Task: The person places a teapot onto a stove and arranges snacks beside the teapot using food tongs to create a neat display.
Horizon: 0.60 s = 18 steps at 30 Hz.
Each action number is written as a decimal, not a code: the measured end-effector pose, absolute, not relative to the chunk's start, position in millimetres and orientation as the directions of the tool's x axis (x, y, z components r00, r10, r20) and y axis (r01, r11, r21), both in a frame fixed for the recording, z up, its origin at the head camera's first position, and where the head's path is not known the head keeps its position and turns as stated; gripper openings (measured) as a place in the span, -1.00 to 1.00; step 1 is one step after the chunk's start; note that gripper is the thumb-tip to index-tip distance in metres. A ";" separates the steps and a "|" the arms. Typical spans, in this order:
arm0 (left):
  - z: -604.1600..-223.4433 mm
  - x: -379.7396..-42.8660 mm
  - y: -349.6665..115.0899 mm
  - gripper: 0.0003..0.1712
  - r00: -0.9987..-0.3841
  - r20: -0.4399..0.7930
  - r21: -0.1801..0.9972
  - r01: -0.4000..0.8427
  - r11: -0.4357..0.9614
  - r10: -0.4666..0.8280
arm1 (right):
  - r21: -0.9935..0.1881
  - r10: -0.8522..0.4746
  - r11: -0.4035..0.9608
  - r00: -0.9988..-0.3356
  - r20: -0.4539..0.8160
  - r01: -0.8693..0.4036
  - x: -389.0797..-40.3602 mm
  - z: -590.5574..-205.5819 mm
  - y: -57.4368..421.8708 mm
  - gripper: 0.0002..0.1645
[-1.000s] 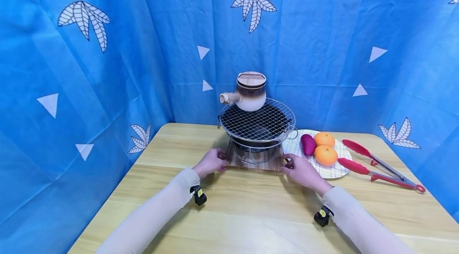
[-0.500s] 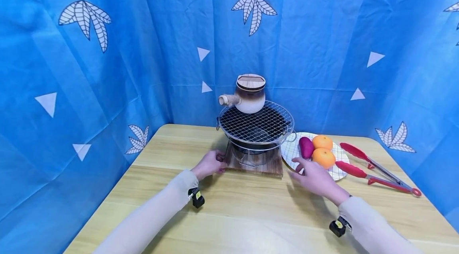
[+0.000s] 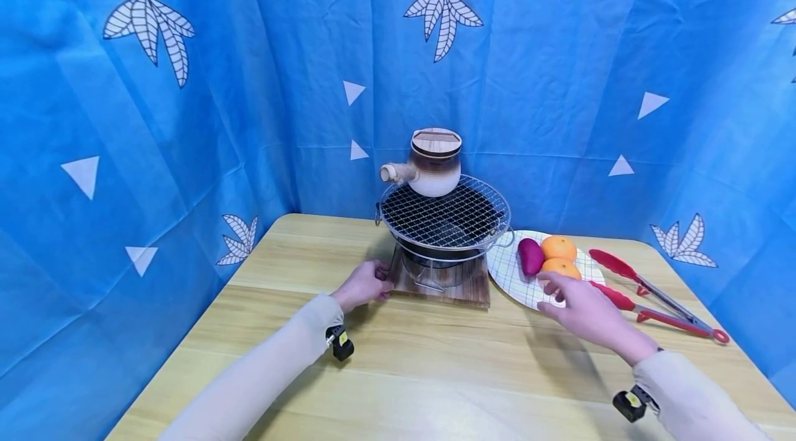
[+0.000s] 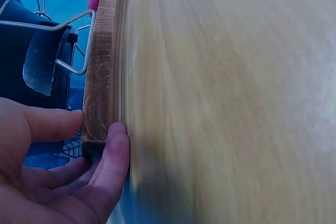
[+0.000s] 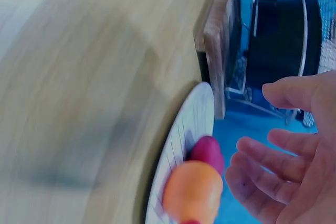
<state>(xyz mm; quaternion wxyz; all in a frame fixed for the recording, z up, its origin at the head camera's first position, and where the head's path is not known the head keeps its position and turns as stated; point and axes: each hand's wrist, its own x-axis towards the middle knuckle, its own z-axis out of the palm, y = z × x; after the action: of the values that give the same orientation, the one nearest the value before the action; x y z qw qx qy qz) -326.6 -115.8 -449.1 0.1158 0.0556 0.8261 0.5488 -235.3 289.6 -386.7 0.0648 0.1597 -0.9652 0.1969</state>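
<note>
My left hand (image 3: 363, 283) pinches the front left corner of a brown wooden board (image 3: 460, 294), thumb above and fingers at its lower edge in the left wrist view. On this board stands a black round grill stove (image 4: 44, 51) on a wire frame, topped by a round wire grate (image 3: 429, 216). A clay pot (image 3: 435, 175) with a wooden lid and side handle sits at the back of the grate. My right hand (image 3: 587, 310) holds nothing and hovers by the front right of a white checked plate (image 3: 513, 282), fingers loosely bent.
The plate carries a purple sweet potato or eggplant-like piece (image 3: 531, 256) and two oranges (image 3: 558, 247). Red-tipped tongs (image 3: 674, 313) lie spread at the right of the table (image 3: 398, 372). A blue curtain (image 3: 528, 81) hangs behind.
My right hand has let go of the board's front right corner and moved right to the plate. My left hand has stayed at the board's left corner.
</note>
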 end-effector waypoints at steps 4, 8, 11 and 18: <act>-449.7 -326.2 -116.5 -0.41 -0.968 -0.132 0.918 -0.038 0.396 0.213 | -0.336 -0.275 0.884 -0.944 0.184 -0.323 -231.5 -377.8 301.2 -0.36; -449.8 -326.3 -116.4 -0.41 -0.967 -0.136 0.917 -0.041 0.396 0.215 | -0.326 -0.275 0.888 -0.942 0.190 -0.325 -227.2 -371.0 314.2 -0.30; -450.1 -326.6 -116.0 -0.42 -0.966 -0.135 0.916 -0.036 0.399 0.221 | -0.317 -0.287 0.886 -0.937 0.200 -0.339 -224.3 -367.4 323.7 -0.28; -451.2 -327.0 -115.6 -0.42 -0.967 -0.138 0.915 -0.042 0.401 0.214 | -0.279 -0.263 0.911 -0.950 0.169 -0.302 -220.9 -361.0 339.8 -0.17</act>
<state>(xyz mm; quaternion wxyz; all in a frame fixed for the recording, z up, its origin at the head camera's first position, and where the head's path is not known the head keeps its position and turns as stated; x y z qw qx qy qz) -327.0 -115.6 -451.2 0.1177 0.0519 0.8285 0.5450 -220.9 339.8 -361.0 0.0640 0.1449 -0.9755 0.1526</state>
